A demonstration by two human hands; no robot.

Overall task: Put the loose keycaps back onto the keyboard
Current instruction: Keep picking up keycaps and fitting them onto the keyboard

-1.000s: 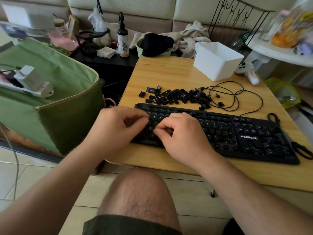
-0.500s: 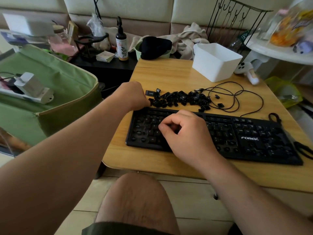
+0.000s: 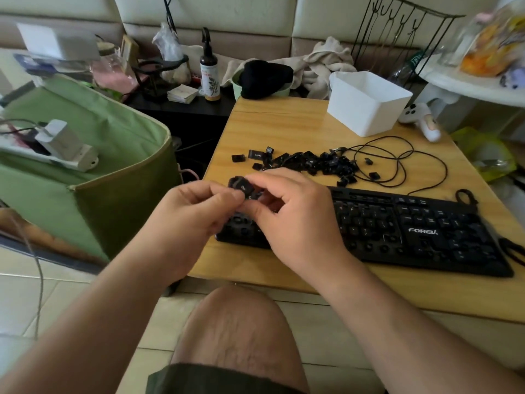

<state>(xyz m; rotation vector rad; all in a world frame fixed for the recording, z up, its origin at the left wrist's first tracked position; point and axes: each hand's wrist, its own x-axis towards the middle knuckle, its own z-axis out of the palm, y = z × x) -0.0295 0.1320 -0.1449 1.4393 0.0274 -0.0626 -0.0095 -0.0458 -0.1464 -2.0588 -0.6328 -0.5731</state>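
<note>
A black keyboard (image 3: 412, 231) lies across the wooden table (image 3: 284, 123), with many bare key sockets on its left and middle. Behind it sits a heap of loose black keycaps (image 3: 309, 162). Both my hands meet above the keyboard's left end. My left hand (image 3: 196, 214) and my right hand (image 3: 289, 211) pinch one black keycap (image 3: 242, 186) between their fingertips, its printed top facing up. My hands hide the keyboard's left end.
A black cable (image 3: 397, 163) loops behind the keyboard, right of the keycap heap. A white bin (image 3: 366, 103) stands at the back of the table, a white controller (image 3: 420, 118) beside it. A green fabric box (image 3: 93, 172) is at the left. My knee is below the table's front edge.
My left hand reached out to the keycap heap, then came back with a keycap. My right hand lifted off the keyboard and joined it on the keycap.
</note>
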